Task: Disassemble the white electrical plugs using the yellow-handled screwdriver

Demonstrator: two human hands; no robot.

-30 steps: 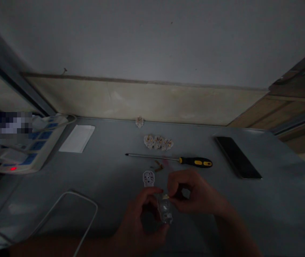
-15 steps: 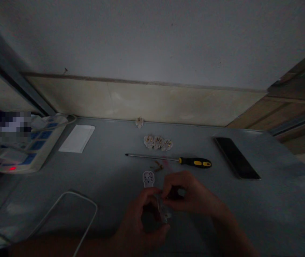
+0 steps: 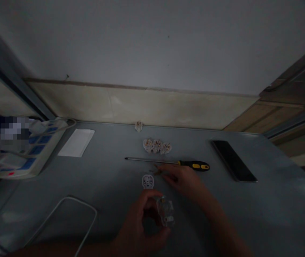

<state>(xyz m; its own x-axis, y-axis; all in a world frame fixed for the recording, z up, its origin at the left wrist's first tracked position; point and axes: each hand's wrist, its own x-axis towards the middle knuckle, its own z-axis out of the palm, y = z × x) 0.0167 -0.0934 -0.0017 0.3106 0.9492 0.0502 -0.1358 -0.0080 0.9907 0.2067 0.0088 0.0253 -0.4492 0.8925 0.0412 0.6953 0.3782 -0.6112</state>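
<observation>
In my left hand [image 3: 141, 221] is a clear plastic plug housing [image 3: 165, 210], held upright between thumb and fingers, with a brass-coloured bit inside near its top. My right hand [image 3: 181, 178] reaches down to the table, its bent fingertips among small brass-coloured metal parts [image 3: 155, 171]. Those fingers partly cover the parts, so what they pinch is not clear. A pale plug cover with holes [image 3: 148, 181] lies just left of the fingertips. Behind them rests a screwdriver [image 3: 195, 166] with a black and yellow handle.
Several clear plug pieces with metal pins [image 3: 157, 145] sit beyond the screwdriver, and another plug piece [image 3: 138, 126] is near the wall. A phone [image 3: 233, 160] lies at right. Leftward are white paper [image 3: 76, 142], a power strip [image 3: 41, 151] and a white cable [image 3: 80, 203].
My right hand has left the plug housing and moved up and forward to the small metal parts. My left hand still holds the housing, now more in view.
</observation>
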